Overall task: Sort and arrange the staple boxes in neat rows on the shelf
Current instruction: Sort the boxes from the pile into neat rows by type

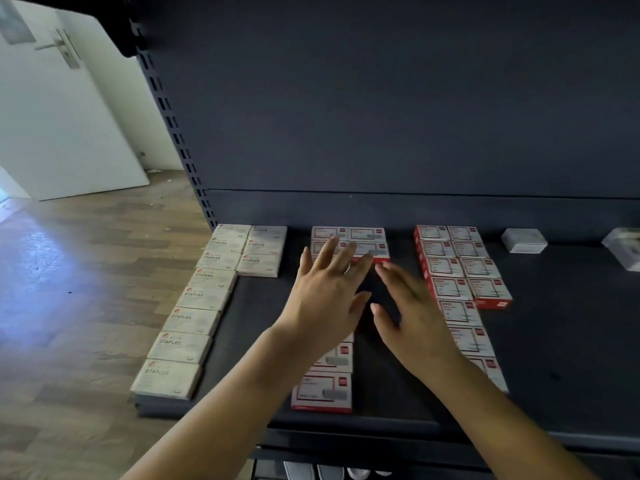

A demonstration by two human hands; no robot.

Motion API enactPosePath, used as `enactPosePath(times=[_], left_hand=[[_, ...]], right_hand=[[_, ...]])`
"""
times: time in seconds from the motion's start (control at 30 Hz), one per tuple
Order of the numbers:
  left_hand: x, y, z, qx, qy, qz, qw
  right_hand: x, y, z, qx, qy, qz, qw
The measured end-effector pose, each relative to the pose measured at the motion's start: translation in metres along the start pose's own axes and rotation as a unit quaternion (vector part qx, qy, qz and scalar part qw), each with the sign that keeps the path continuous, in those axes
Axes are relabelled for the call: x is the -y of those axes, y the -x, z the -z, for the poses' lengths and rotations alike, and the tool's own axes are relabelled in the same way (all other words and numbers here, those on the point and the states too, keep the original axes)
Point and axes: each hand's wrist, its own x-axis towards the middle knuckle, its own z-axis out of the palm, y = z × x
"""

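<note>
- Left hand (pixel 325 299), right hand (pixel 412 313): both spread flat, holding nothing, above shelf (pixel 571 341).
- Boxes (pixel 349 242) just beyond fingertips: judged small, stiff, dense; pinch the long sides.

- My left hand (pixel 327 296) and right hand (pixel 412 313), fingers spread, hover mid-shelf (pixel 571 341).
- Beige staple boxes (pixel 194 317) line the shelf's left edge; red-and-white boxes (pixel 460 271) sit right of centre.

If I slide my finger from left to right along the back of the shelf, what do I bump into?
Beige staple boxes → white-and-red staple boxes, with the left hand over them → red-sided staple boxes → small white box → blurry box at the right edge.
</note>
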Motion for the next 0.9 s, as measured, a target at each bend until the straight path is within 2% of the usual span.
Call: enactPosePath(times=[0.2, 0.33, 0.47, 0.57, 0.73, 0.9], left_hand=[[-0.073, -0.025, -0.021, 0.047, 0.014, 0.017, 0.999], [-0.131, -0.047, -0.032, 0.025, 0.062, -0.002, 0.998], [-0.178, -0.069, -0.05, 0.035, 0.052, 0.002, 0.998], [-0.21, -0.083, -0.064, -0.001, 0.076, -0.015, 0.997], [-0.259, -0.103, -0.087, 0.038, 0.066, -0.008, 0.997], [-0.307, -0.121, -0.107, 0.041, 0.072, -0.016, 0.996]], right_hand=[[-0.057, 0.014, 0.046, 0.012, -0.022, -0.017, 1.0], [-0.103, 0.028, 0.084, 0.003, -0.028, -0.042, 0.999], [-0.152, 0.042, 0.112, -0.016, -0.03, -0.063, 0.997], [-0.189, 0.05, 0.127, -0.026, -0.019, -0.063, 0.997], [-0.246, 0.061, 0.156, -0.053, 0.0, -0.06, 0.997], [-0.302, 0.07, 0.192, -0.077, -0.003, -0.087, 0.993]])
